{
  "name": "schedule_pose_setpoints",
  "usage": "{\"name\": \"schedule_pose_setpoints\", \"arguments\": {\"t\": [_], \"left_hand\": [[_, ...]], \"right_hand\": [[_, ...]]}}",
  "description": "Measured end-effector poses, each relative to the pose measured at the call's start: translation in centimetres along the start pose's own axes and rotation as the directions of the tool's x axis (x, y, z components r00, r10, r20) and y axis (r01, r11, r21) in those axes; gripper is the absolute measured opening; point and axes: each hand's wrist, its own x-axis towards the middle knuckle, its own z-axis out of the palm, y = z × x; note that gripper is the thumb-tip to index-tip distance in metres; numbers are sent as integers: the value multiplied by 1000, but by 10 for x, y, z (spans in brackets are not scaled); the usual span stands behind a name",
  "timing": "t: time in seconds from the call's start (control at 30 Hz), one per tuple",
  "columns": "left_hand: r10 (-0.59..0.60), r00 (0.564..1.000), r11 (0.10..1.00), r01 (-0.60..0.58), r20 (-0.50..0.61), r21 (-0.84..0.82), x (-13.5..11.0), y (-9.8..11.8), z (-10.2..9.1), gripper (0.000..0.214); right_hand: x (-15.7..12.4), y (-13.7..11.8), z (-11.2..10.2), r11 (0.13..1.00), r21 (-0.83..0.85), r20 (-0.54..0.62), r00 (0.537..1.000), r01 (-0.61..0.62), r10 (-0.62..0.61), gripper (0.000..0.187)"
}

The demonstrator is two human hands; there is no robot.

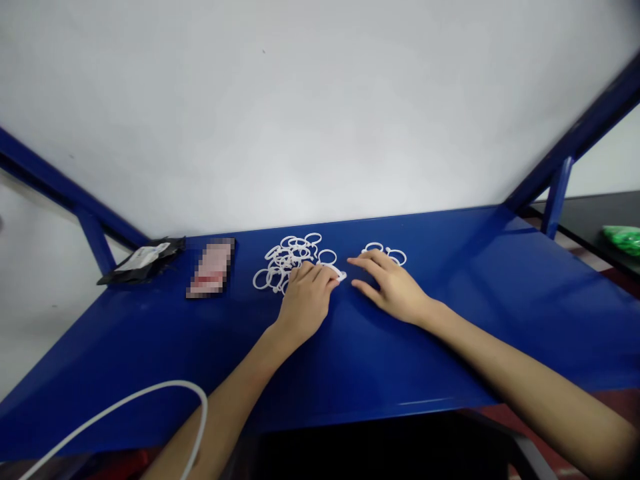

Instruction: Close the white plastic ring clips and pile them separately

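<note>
Near the middle of the blue table (390,373), a tangled pile of white plastic rings (287,257) lies flat. My left hand (306,297) is at the pile's near right edge, thumb and fingers pinched on a white ring (341,275) that pokes out to the right. My right hand (393,287) is just to the right with its fingers apart and nothing in them. Beyond its fingertips lies a smaller group of white rings (397,256), partly covered by the hand.
At the back left rest a black plastic packet (143,259) with a white label and a pixelated flat object (211,268). A white cable (135,395) loops across the front left. Blue frame bars (557,197) rise at both sides. Something green (623,239) sits at far right.
</note>
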Motion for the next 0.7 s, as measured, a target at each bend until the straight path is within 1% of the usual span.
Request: {"name": "schedule_pose_setpoints", "arguments": {"t": [0.07,0.13,0.23,0.3,0.37,0.43,0.53,0.63,0.7], "left_hand": [[25,1000,997,-26,-16,-74,-2,4,1,14],[43,999,990,-46,-31,-132,-3,6,3,15],[46,998,976,-54,-44,-210,-5,5,6,16],[19,999,959,-29,-39,-282,-4,5,6,16],[-38,999,931,30,-16,-364,-3,6,4,13],[-123,992,890,126,36,-438,-2,6,2,8],[-240,963,794,269,126,-545,-2,5,-1,13],[-301,938,707,340,172,-620,-2,1,-1,18],[-335,921,665,380,199,-643,-1,-1,0,19]], "right_hand": [[-1,-6,4,990,138,37,999,9,-14,36],[-1,-10,7,969,245,42,999,-4,-7,31],[0,-12,9,927,365,41,996,-83,73,23],[1,-12,8,891,431,59,989,-146,134,19],[2,-12,7,853,486,79,982,-189,172,17],[2,-13,8,812,539,89,974,-222,207,17],[3,-11,11,725,634,100,958,-268,267,18],[2,-8,16,638,707,126,943,-304,309,18],[1,-7,18,606,726,157,935,-327,317,18]]}}
